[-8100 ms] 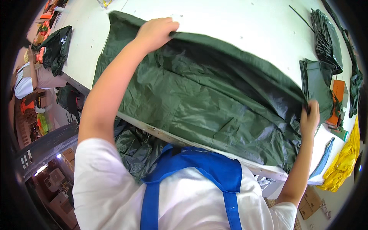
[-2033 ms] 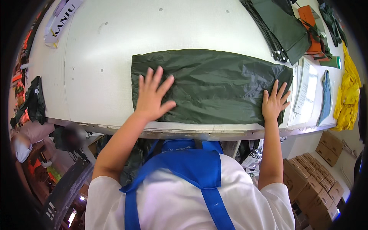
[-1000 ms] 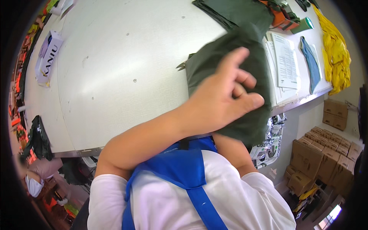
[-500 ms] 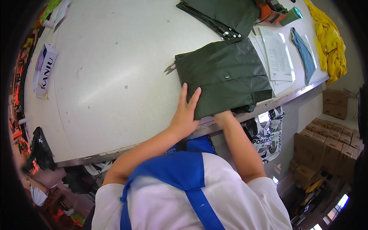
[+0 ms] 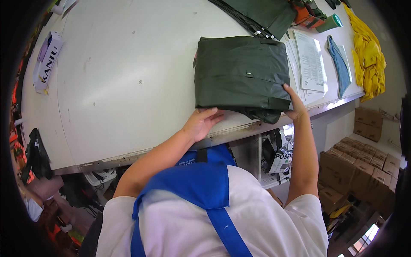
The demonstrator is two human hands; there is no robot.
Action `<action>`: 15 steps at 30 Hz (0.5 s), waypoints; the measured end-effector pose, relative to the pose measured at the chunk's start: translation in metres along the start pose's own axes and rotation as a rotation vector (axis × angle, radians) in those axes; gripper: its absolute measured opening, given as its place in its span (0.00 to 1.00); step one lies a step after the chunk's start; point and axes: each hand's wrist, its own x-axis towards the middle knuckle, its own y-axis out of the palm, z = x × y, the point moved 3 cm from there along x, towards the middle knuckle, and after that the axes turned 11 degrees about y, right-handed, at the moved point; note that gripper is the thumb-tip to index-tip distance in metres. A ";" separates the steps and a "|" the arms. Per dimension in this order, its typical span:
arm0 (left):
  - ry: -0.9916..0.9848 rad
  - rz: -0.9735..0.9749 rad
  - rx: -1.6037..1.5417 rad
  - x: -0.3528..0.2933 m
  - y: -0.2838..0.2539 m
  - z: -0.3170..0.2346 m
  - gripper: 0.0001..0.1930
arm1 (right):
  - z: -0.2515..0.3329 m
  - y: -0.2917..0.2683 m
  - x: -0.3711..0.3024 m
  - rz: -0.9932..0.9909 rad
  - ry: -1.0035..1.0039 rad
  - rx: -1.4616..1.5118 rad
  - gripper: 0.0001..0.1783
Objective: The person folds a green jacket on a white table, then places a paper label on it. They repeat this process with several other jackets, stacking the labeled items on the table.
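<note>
A dark green folded garment (image 5: 239, 68), waterproof-looking with a small metal ring on its upper face, lies near the front edge of the white table. At its near left corner is my left hand (image 5: 200, 123), fingers stretched and thumb apart, close against the near edge. My right hand (image 5: 296, 105) takes the near right corner, its thumb on the upper face and the other fingers mostly out of sight beneath. A loose dark fold hangs out under the near edge.
More dark green pieces (image 5: 257, 15) are stacked beyond. To the right lie printed papers (image 5: 310, 60), a blue cloth (image 5: 338, 68), a green cup (image 5: 329, 23), an orange box (image 5: 306, 17) and yellow fabric (image 5: 366, 51). A white box (image 5: 46, 64) stands left; cardboard boxes (image 5: 338, 171) are stacked right.
The folded garment has turned to lie squarer with the table edge, and the scissors by its left side are now covered. My right hand came from beneath it to its right corner; my left hand slid off its top.
</note>
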 end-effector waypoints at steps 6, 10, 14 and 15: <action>0.114 0.114 -0.078 -0.030 0.073 -0.037 0.37 | -0.036 0.079 -0.082 0.078 -0.355 0.029 0.26; 0.163 0.157 -0.187 -0.076 0.064 -0.081 0.39 | -0.094 0.150 -0.109 0.068 -0.536 -0.067 0.24; 0.290 -0.145 0.136 -0.106 0.008 -0.098 0.44 | -0.161 0.189 -0.077 0.276 -0.475 -0.565 0.28; 0.249 -0.212 0.203 -0.110 -0.008 -0.100 0.44 | -0.188 0.188 -0.055 0.404 -0.345 -0.705 0.29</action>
